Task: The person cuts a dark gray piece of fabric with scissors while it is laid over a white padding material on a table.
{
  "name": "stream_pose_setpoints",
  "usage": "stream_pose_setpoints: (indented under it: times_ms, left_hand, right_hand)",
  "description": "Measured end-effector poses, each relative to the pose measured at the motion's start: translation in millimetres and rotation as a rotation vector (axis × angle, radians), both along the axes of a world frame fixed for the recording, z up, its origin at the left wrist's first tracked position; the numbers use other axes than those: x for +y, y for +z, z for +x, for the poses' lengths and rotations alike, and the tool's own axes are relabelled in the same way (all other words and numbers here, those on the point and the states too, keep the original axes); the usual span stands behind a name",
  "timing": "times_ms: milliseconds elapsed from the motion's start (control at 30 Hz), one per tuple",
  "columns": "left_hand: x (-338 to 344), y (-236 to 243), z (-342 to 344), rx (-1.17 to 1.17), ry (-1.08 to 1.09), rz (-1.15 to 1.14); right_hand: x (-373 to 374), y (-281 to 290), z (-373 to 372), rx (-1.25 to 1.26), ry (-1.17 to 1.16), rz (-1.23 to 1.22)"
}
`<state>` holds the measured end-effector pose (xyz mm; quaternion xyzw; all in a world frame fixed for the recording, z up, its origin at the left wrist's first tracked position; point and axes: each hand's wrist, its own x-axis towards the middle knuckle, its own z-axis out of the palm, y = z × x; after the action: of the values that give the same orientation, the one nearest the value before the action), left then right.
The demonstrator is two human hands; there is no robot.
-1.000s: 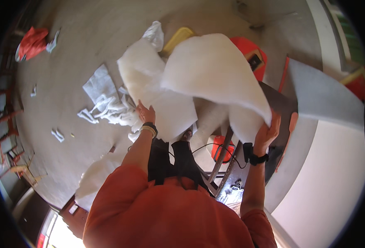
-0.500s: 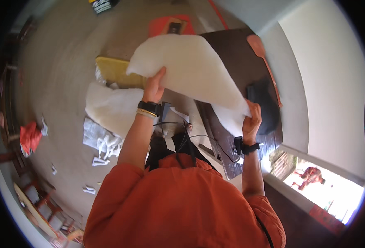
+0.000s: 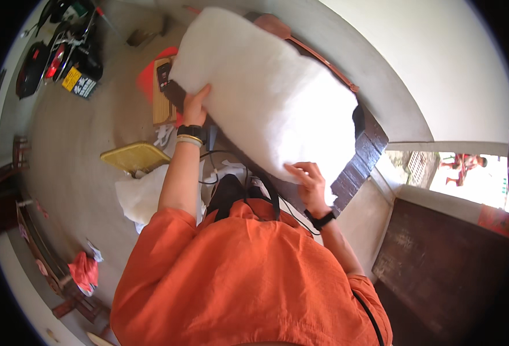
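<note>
A thick, soft white sheet of batting (image 3: 249,81) lies over the dark wooden table (image 3: 365,161), covering most of it. At its near left edge, my left hand (image 3: 194,108) grips it, thumb on top and fingers hidden beneath. My right hand (image 3: 311,183) is at the near right edge with fingers bent onto the batting; what its fingertips pinch is partly hidden. A dark cloth or pad (image 3: 359,120) peeks out past the sheet's right side. Behind the sheet lies a reddish long-handled thing with a flat head (image 3: 318,55), like a fly swatter.
Left of the table, a red stool (image 3: 146,78) bears a cardboard piece and a phone-like black object (image 3: 163,75). A yellow tray-like thing (image 3: 134,157) and more white batting (image 3: 142,196) are lower left. A motorbike (image 3: 64,57) stands far left. Another person (image 3: 465,167) is outside the doorway.
The batting has gone from being held up and folded to lying spread across the table. Both hands have shifted with it, and my view has turned toward the table.
</note>
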<state>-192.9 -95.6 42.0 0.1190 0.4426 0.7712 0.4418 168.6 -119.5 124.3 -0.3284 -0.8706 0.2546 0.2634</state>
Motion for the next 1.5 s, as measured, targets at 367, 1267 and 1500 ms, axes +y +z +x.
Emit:
stream_pose_setpoints:
  times_ms: [367,1267,1500]
  left_hand:
    - [28.4,-56.1,-24.8,0.96,0.353,-0.98]
    - [72.5,-87.0,42.1,1.796,-0.754,-0.412]
    - [83.2,-75.9,58.9,1.859,-0.653,-0.466]
  right_hand:
    - [49.7,-103.1,0.1,-0.202,-0.254,-0.809]
    - [268.9,-115.1,122.7,0.378,-1.231,-0.168]
    - [242.8,112.7,32.5,0.862,-0.99,-0.046]
